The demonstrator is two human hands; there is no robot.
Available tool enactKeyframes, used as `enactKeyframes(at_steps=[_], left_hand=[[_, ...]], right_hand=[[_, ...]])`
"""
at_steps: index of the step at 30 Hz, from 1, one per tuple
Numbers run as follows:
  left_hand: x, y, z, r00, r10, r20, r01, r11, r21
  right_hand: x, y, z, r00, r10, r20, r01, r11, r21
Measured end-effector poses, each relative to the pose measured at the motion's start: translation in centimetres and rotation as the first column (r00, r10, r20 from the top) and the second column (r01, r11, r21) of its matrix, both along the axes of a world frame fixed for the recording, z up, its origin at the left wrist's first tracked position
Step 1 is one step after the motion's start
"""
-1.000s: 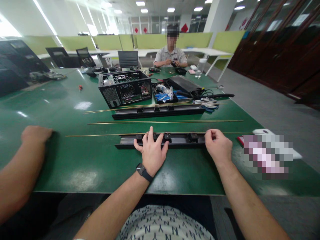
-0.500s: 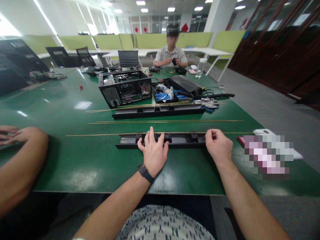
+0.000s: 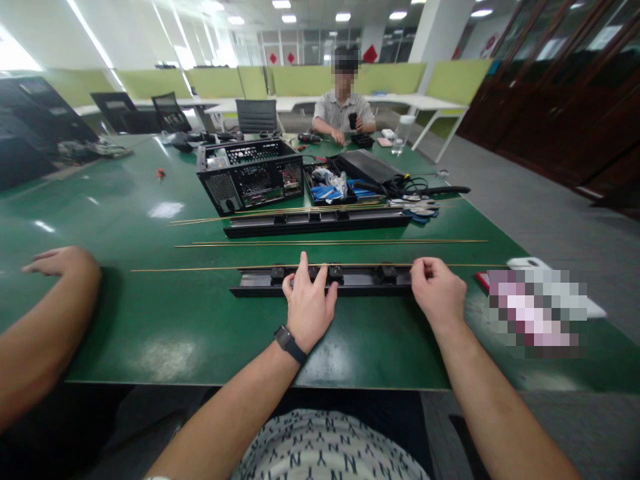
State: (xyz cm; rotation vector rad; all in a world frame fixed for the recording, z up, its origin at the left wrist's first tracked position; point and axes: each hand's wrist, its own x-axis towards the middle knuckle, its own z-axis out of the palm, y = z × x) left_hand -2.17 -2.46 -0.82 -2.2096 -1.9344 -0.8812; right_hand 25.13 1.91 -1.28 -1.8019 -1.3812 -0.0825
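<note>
A long black channel-shaped rail [image 3: 360, 291] lies crosswise on the green table in front of me, with several small black blocks [image 3: 387, 273] set in it. Along its far edge runs a thin brass-coloured rod [image 3: 180, 269], reaching past both ends of the rail. My left hand [image 3: 311, 297], with a watch at the wrist, lies over the rail's middle, fingers spread around the blocks and tips near the rod. At the rail's right end, my right hand [image 3: 438, 293] is closed in a pinch on the rod. Its fingertips are partly hidden.
Two more rods [image 3: 335, 244] and a second black rail [image 3: 320, 224] lie farther off. Behind them stand an open computer case [image 3: 253, 183] and a tray with gloves [image 3: 330, 187]. A neighbour's arm [image 3: 65, 300] rests at left; another person [image 3: 345, 110] sits opposite.
My left hand's fingers have drawn slightly together; my right hand holds its place. The neighbour's hand at left has shifted, and the person opposite has lowered one hand to the table.
</note>
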Motion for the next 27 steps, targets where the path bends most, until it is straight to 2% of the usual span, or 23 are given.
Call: enactKeyframes(at_steps=[10, 20, 27], left_hand=[[-0.14, 0.41, -0.44, 0.999, -0.031, 0.029, 0.031, 0.999, -0.011], [-0.13, 0.33, 0.02, 0.999, -0.008, 0.048, 0.011, 0.998, -0.057], [-0.15, 0.31, 0.11, 0.998, 0.005, 0.057, 0.0, 0.997, -0.079]], right_hand=[[0.0, -0.05, -0.04, 1.0, 0.014, -0.012, -0.014, 1.0, -0.001], [-0.33, -0.22, 0.4, 0.997, 0.073, 0.024, -0.073, 0.997, -0.017], [-0.11, -0.02, 0.13, 0.999, 0.026, -0.024, -0.027, 0.999, -0.034]])
